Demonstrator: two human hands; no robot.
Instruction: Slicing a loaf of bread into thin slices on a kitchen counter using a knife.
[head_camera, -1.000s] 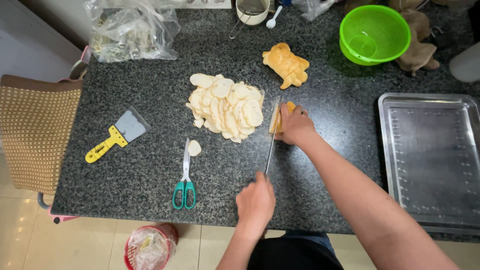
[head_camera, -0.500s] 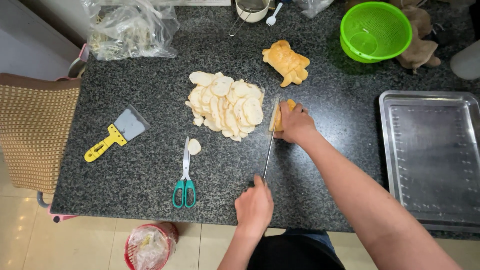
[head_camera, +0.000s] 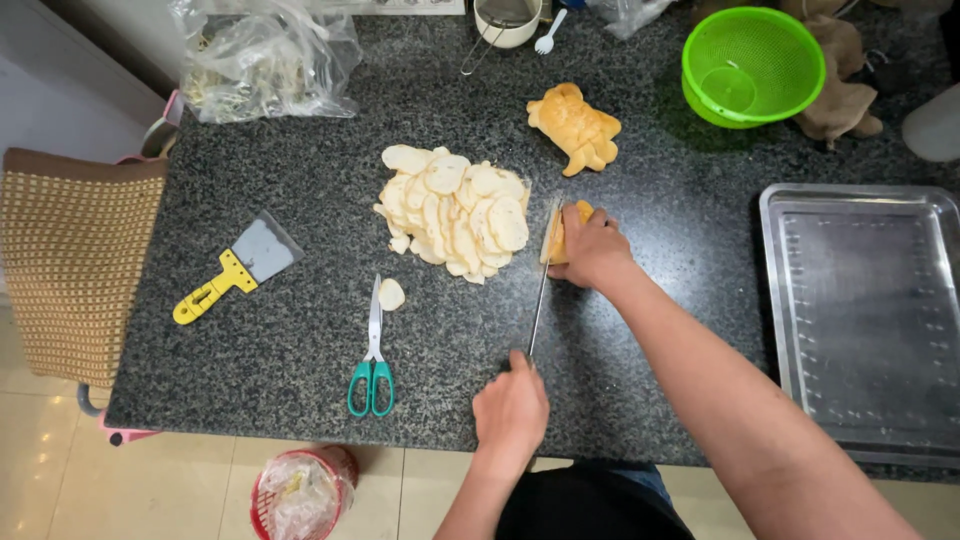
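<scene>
Speckled dark stone makes up the counter (head_camera: 300, 330), with pale floor tiles showing below its near edge. At the far left hangs a woven brown bag (head_camera: 65, 265), and behind it a clear plastic bag (head_camera: 265, 55) lies at the back of the counter. Next comes a scraper with a yellow handle (head_camera: 235, 270), lying flat and well apart from the work. Green-handled scissors (head_camera: 372, 345) lie closed, with one stray slice (head_camera: 391, 294) just beside their blades.

Near the middle sits a heap of pale round slices (head_camera: 455, 210). Just to its right, the left hand (head_camera: 512, 412) is clenched around the handle of a long knife (head_camera: 540, 295), whose blade runs away from the body toward the bread piece (head_camera: 562, 232). The right hand (head_camera: 595, 250) is grasping that piece, pinning it to the counter beside the blade. Compared with a second ago, the left hand sits a little lower in view and the blade stands at the piece's left face, close to the heap; the slicing stroke looks to be under way.

Farther back lies an uncut golden loaf (head_camera: 575, 125). Beyond it stands a green colander (head_camera: 755, 65), and at the right a steel tray (head_camera: 870, 320). Nothing lies between knife and heap.
</scene>
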